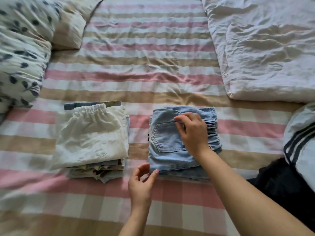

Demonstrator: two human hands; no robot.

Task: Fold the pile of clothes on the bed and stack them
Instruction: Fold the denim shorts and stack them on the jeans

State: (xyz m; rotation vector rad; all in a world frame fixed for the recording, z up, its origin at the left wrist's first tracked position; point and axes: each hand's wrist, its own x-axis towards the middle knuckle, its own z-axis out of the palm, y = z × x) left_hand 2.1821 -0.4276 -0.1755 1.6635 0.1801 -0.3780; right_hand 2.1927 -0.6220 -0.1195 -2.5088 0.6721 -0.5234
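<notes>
Folded light-blue denim shorts [167,143] lie pocket-up on the striped bed sheet [136,79], right of centre. My right hand [192,133] rests on top of them, its fingertips pinching the fabric near the elastic waistband. My left hand [142,182] pinches the near-left corner of the denim between thumb and fingers. To the left stands a stack of folded clothes [92,142], with white elastic-waist shorts on top and several patterned and blue pieces beneath.
A white duvet [265,48] covers the far right of the bed. Leaf-print pillows [20,53] sit at far left. At the right edge lie a white garment with dark stripes [301,142] and a black garment [279,184].
</notes>
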